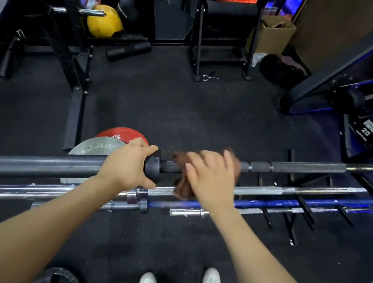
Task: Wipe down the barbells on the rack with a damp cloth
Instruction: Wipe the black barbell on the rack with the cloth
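Across the middle of the frame lies a matte black barbell point(32, 164), round and smooth. The left hand point(125, 168) curls around its thick collar. Right of centre, the right hand point(211, 181) wraps a soft, blurred brown cloth point(180, 189) around the shaft, hiding it. Below lie a chrome bar point(52, 192) and a blue bar point(268, 203); the rack point(302, 204) is mostly hidden.

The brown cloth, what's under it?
The brown cloth is draped over the black barbell, beside its collar. The right hand presses on top. The bar's covered stretch can't be seen. More barbells lie lower down.
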The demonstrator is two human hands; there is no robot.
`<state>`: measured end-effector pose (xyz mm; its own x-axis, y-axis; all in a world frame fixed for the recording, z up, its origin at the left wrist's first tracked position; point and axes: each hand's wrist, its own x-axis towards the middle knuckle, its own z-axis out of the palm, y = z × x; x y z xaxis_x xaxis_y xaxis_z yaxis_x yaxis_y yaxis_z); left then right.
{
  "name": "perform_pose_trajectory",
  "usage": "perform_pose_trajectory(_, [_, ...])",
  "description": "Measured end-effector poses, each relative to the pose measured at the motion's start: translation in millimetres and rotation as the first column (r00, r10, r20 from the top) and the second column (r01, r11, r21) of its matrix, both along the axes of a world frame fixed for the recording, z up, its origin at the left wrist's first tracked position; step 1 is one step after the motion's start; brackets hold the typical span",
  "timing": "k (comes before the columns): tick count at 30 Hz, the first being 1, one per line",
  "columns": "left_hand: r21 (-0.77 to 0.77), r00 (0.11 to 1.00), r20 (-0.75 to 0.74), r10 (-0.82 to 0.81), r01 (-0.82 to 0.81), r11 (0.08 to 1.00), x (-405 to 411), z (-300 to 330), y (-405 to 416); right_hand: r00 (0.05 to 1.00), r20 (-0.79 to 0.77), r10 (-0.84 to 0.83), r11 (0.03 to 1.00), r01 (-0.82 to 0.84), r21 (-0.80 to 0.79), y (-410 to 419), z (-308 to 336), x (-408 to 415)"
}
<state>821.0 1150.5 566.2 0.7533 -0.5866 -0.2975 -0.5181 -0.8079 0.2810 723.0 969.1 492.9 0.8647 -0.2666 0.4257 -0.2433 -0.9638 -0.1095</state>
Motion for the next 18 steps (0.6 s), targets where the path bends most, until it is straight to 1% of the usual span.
perform_pose_trajectory(2, [0.012,1.000,0.017,-0.007,0.007,1.000,-2.2,2.0,-1.5,0.978,0.017,-0.207,0.978,0.207,0.018,-40.5,-2.4,-15.9])
perform_pose_trajectory(3, [0.012,0.999,0.030,-0.009,0.009,1.000,-3.0,3.0,-2.2,0.954,0.018,-0.301,0.952,0.299,0.058,-51.0,-0.2,-21.2])
perform_pose_trajectory(5, [0.015,0.999,0.040,-0.001,0.000,1.000,-4.9,4.2,-4.6,0.886,0.018,-0.463,0.877,0.456,0.151,-42.7,5.7,-17.1])
perform_pose_trajectory(6, [0.025,0.999,0.043,-0.001,0.000,1.000,-5.7,5.0,-6.3,0.863,0.041,-0.503,0.851,0.487,0.199,-25.1,8.6,-7.8])
perform_pose_trajectory(7, [0.034,0.999,0.046,0.000,-0.002,0.999,-5.7,6.0,-7.7,0.874,0.058,-0.482,0.859,0.458,0.227,-0.9,11.1,3.2])
perform_pose_trajectory(8, [0.037,0.999,0.043,0.004,-0.006,0.999,-5.4,6.5,-8.2,0.910,0.058,-0.411,0.891,0.388,0.236,26.9,12.1,12.6])
perform_pose_trajectory(10, [0.032,0.999,0.036,0.005,-0.006,0.999,-4.2,6.2,-7.8,0.975,0.025,-0.222,0.938,0.206,0.280,66.7,9.3,18.7])
perform_pose_trajectory(11, [0.028,0.999,0.036,-0.001,0.000,1.000,-3.0,5.7,-7.0,0.991,0.026,-0.133,0.950,0.120,0.290,68.2,7.2,17.3])
perform_pose_trajectory(12, [0.026,0.999,0.035,-0.007,0.006,1.000,-1.9,4.8,-5.8,0.998,0.023,-0.056,0.966,0.048,0.253,57.0,6.4,14.2])
perform_pose_trajectory(13, [0.027,0.999,0.033,-0.012,0.011,1.000,-1.0,3.7,-4.5,1.000,0.006,0.002,0.985,-0.003,0.172,40.5,5.5,9.2])
perform_pose_trajectory(14, [0.030,0.999,0.032,-0.014,0.013,0.999,-0.2,3.0,-3.3,1.000,-0.024,0.021,0.996,-0.019,0.083,20.3,5.5,3.5])
perform_pose_trajectory(15, [0.033,0.999,0.033,-0.015,0.014,0.999,0.3,2.7,-2.4,0.999,-0.043,-0.016,0.999,0.018,0.029,-0.9,5.6,-1.7])
perform_pose_trajectory(16, [0.036,0.999,0.035,-0.018,0.017,0.999,0.3,2.6,-1.8,0.995,-0.035,-0.093,0.996,0.093,0.007,-21.5,5.9,-7.6])
perform_pose_trajectory(18, [0.038,0.999,0.039,-0.024,0.022,0.999,-0.3,2.1,-1.8,0.966,0.007,-0.257,0.966,0.257,0.016,-61.3,3.4,-21.0])
